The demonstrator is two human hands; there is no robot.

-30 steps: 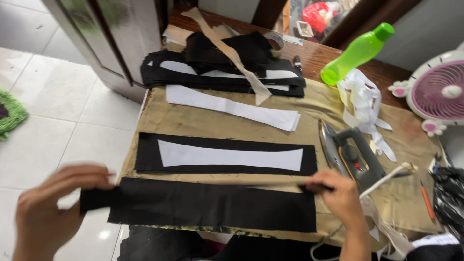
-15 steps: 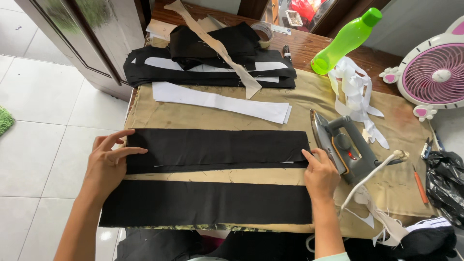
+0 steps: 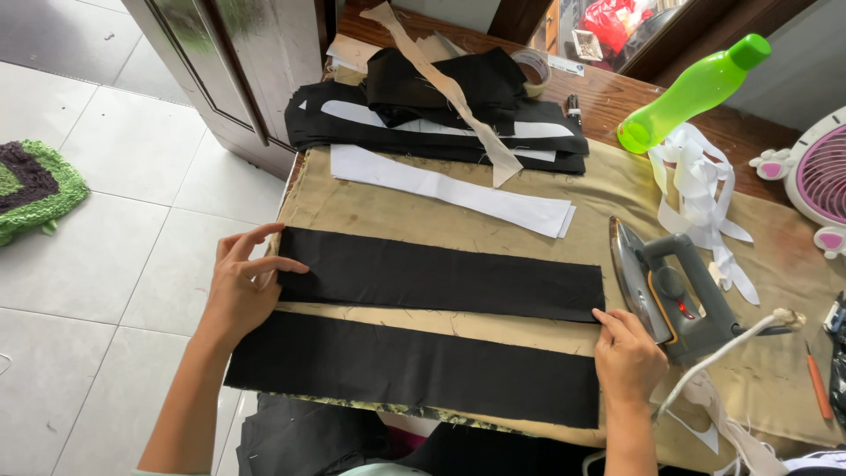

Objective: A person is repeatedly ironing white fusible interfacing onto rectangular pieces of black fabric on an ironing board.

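Fingers of the left hand lie spread and flat on the left end of the upper black fabric strip, pinching nothing, while the right hand rests with its fingers loosely together on the strip's lower right corner. That strip lies flat across the tan cloth-covered counter, and a second black fabric strip lies parallel just below it, apart by a thin band of tan cloth, its left end reaching over the counter's edge under the left wrist. A grey iron stands on its side just beside the right hand, its soleplate facing the strips and its cord running past the right wrist. Farther back lie white interfacing pieces, a stack of black cut pieces, a green bottle on its side, a heap of white strips and a pink fan at the right edge. The main risk looks to be the iron: the right hand's knuckles are very near the soleplate, and a sideways slip could meet hot metal or tip the iron onto the fabric. The cord could also snag on the wrist. Uneven pressing from the two hands could skew the upper strip, and the lower strip's overhanging end could slide off.
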